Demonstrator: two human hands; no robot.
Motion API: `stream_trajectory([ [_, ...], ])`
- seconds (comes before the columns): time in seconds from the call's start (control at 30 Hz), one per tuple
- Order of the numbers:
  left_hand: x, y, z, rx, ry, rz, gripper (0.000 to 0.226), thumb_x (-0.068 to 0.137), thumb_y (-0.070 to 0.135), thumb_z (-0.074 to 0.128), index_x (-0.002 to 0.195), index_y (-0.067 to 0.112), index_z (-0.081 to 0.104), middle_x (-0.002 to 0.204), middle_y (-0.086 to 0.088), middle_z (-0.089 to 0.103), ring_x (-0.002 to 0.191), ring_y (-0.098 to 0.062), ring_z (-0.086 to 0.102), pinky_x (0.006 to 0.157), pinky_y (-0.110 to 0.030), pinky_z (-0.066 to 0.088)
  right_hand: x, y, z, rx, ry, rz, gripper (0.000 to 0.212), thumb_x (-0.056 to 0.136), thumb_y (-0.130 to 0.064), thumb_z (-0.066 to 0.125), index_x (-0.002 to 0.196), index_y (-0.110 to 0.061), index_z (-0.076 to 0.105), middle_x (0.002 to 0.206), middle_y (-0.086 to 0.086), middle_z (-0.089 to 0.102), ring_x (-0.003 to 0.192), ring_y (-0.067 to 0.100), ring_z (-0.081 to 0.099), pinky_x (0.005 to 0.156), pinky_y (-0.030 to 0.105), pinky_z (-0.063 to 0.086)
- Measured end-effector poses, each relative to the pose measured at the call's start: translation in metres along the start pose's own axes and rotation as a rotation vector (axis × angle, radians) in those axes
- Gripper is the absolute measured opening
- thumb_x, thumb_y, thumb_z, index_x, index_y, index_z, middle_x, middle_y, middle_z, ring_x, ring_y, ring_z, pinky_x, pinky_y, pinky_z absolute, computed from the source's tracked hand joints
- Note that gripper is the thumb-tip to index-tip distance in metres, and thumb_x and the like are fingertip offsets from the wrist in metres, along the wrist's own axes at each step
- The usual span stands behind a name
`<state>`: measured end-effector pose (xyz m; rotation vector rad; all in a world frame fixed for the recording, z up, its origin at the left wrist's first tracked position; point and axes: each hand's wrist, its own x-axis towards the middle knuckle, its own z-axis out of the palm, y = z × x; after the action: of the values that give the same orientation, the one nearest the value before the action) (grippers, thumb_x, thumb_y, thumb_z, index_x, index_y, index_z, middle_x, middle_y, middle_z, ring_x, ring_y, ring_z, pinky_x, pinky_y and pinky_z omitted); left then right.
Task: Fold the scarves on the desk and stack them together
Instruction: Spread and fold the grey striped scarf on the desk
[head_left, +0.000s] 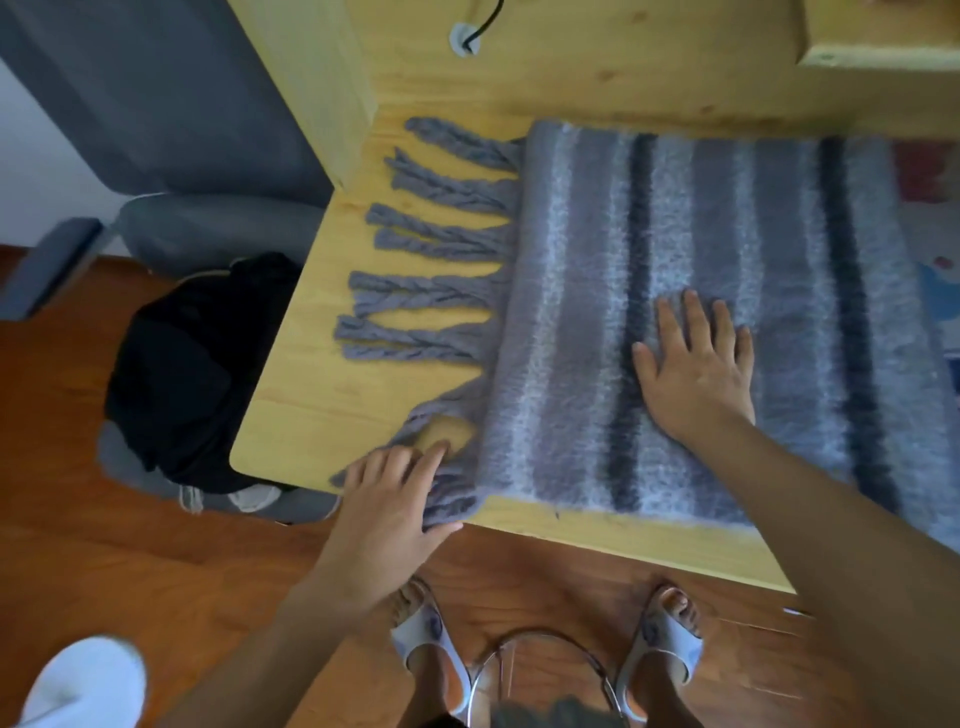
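I see the grey striped scarf (701, 291) flat on the desk (311, 395), long axis left-right, tassels (431, 291) pointing left; looks like folding is underway, no stack visible yet. Right hand (696, 369) presses it with fingers spread; left hand (389, 499) fingers rest straight on the near-corner tassels.

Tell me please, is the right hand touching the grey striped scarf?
Touching. The head view shows the right hand lying flat, fingers spread, on the grey striped scarf, with no gap between palm and fabric.
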<state>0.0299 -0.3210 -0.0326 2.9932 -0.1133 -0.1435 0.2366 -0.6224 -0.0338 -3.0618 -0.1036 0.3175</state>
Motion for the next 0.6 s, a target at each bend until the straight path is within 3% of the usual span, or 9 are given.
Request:
stream_trajectory([
  [0.1,0.004,-0.028,-0.01,0.016,-0.023,0.243,0.044,0.082,0.048,0.08,0.107,0.029,0.049,0.094,0.008,0.052,0.095,-0.02,0.056,0.084,-0.032,0.039,-0.002,0.006,0.001,-0.007,0.003,-0.022,0.069,0.1,-0.062,0.011,0.162,-0.032,0.003,0.17,-0.003,-0.004,0.155,0.026,-0.005,0.125,0.051,0.0],
  [0.13,0.008,-0.039,-0.017,0.038,-0.047,0.292,0.043,0.082,0.04,0.083,0.094,0.03,0.044,0.088,0.01,0.049,0.09,-0.018,0.055,0.082,-0.031,0.037,-0.002,0.006,0.001,-0.007,0.011,-0.023,0.069,0.1,-0.062,0.011,0.162,-0.031,0.004,0.17,-0.003,-0.003,0.155,0.026,-0.005,0.125,0.051,0.001],
  [0.2,0.017,-0.066,-0.028,0.173,-0.06,0.304,0.041,0.081,0.021,0.084,0.088,0.026,0.044,0.088,0.005,0.051,0.093,-0.023,0.057,0.088,-0.037,0.043,-0.004,0.005,0.001,-0.007,0.022,-0.018,0.069,0.1,-0.061,0.011,0.162,-0.03,0.005,0.17,-0.002,-0.002,0.155,0.027,-0.004,0.125,0.052,0.002],
  [0.27,0.029,-0.086,-0.035,0.351,0.045,0.221,0.021,0.084,0.004,0.07,0.094,0.013,0.054,0.097,-0.007,0.055,0.1,-0.036,0.057,0.102,-0.049,0.041,-0.011,-0.001,0.004,0.004,0.037,-0.006,0.069,0.101,-0.06,0.012,0.162,-0.029,0.007,0.17,-0.001,0.0,0.155,0.028,-0.002,0.125,0.052,0.002],
  [0.33,0.041,-0.094,-0.036,0.429,0.14,0.064,0.014,0.09,0.0,0.056,0.103,0.006,0.055,0.106,-0.019,0.055,0.108,-0.043,0.054,0.111,-0.059,0.035,-0.02,-0.011,0.011,0.029,0.065,0.013,0.068,0.102,-0.059,0.013,0.162,-0.027,0.009,0.17,0.001,0.002,0.155,0.029,-0.002,0.125,0.053,0.001],
  [0.4,0.047,-0.089,-0.033,0.426,0.137,-0.159,0.032,0.092,0.002,0.056,0.123,0.003,0.05,0.127,-0.027,0.05,0.125,-0.048,0.045,0.115,-0.065,0.026,-0.026,-0.018,0.016,0.054,0.101,0.03,0.067,0.103,-0.057,0.015,0.162,-0.026,0.013,0.17,0.003,0.005,0.155,0.031,0.001,0.125,0.053,0.002],
  [0.5,0.047,-0.066,-0.041,0.231,0.19,-0.496,0.078,0.087,0.006,0.063,0.156,0.014,0.028,0.158,-0.028,0.024,0.147,-0.051,0.019,0.12,-0.063,0.01,-0.027,-0.019,0.017,0.069,0.134,0.027,0.065,0.104,-0.055,0.021,0.16,-0.024,0.021,0.169,0.005,0.013,0.155,0.032,0.006,0.125,0.055,0.007],
  [0.53,0.045,-0.055,-0.044,0.156,0.27,-0.51,0.083,0.085,0.004,0.065,0.158,0.016,0.027,0.16,-0.028,0.021,0.149,-0.05,0.016,0.12,-0.062,0.01,-0.027,-0.019,0.017,0.068,0.135,0.023,0.064,0.104,-0.055,0.023,0.16,-0.024,0.021,0.168,0.005,0.014,0.155,0.032,0.006,0.125,0.055,0.007],
  [0.6,0.041,-0.028,-0.041,0.001,0.429,-0.27,0.072,0.085,0.002,0.062,0.153,0.01,0.041,0.157,-0.028,0.027,0.149,-0.048,0.022,0.12,-0.064,0.019,-0.026,-0.018,0.017,0.061,0.135,0.028,0.064,0.104,-0.055,0.023,0.16,-0.024,0.021,0.168,0.005,0.014,0.155,0.032,0.006,0.125,0.055,0.007],
])
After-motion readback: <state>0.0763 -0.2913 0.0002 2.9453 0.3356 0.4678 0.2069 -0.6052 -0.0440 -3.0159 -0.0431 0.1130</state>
